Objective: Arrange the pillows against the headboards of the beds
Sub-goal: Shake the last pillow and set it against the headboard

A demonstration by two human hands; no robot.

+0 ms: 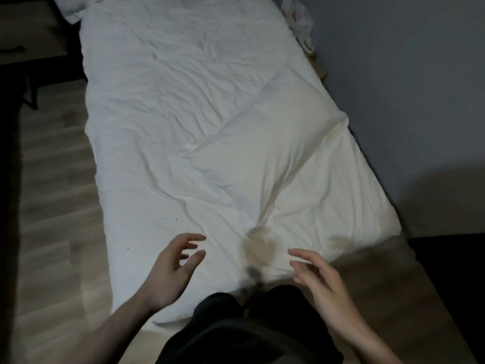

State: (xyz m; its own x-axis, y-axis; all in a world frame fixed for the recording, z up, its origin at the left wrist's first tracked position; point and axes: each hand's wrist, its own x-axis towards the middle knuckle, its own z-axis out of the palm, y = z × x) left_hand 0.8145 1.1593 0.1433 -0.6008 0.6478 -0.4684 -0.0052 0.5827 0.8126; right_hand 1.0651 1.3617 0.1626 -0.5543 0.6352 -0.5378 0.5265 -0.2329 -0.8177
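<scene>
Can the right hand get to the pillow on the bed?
Probably yes. The right hand is open and holds nothing, and only bare sheet lies between it and the pillow, which lies flat near the wall side. The person may need to lean forward.

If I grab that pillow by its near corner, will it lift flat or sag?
The pillow will probably sag: its near end already tapers into a limp, creased corner. It looks plump in the middle, so likely light for its bulk. It may drag the wrinkled sheet a little. Both hands hover open, so a two-handed lift seems easier.
</scene>
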